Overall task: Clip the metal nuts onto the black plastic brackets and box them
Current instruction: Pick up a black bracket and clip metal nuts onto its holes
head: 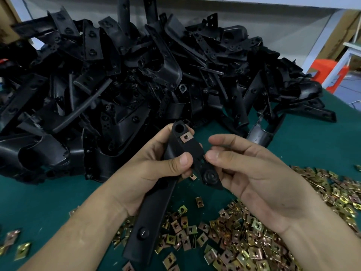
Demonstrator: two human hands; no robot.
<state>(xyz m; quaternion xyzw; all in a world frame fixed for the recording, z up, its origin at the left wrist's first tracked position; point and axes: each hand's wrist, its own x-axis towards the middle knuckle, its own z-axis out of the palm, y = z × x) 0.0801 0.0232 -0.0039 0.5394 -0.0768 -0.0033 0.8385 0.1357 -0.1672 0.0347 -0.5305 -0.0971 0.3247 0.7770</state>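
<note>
My left hand (154, 169) grips a long black plastic bracket (150, 212) around its middle, held over the green table. One metal nut (186, 137) is clipped on near the bracket's top end, and another nut (193, 176) shows at its lower edge. My right hand (252, 173) is at the bracket's right edge, thumb and forefinger pinched together there; whether a nut sits between them is hidden. Loose brass-coloured metal nuts (240, 235) lie spread under both hands.
A big heap of black plastic brackets (136, 79) fills the back of the green table (312, 145). A few stray nuts (22, 250) lie at the lower left. Beyond the table's right edge stands an orange stool (330, 73).
</note>
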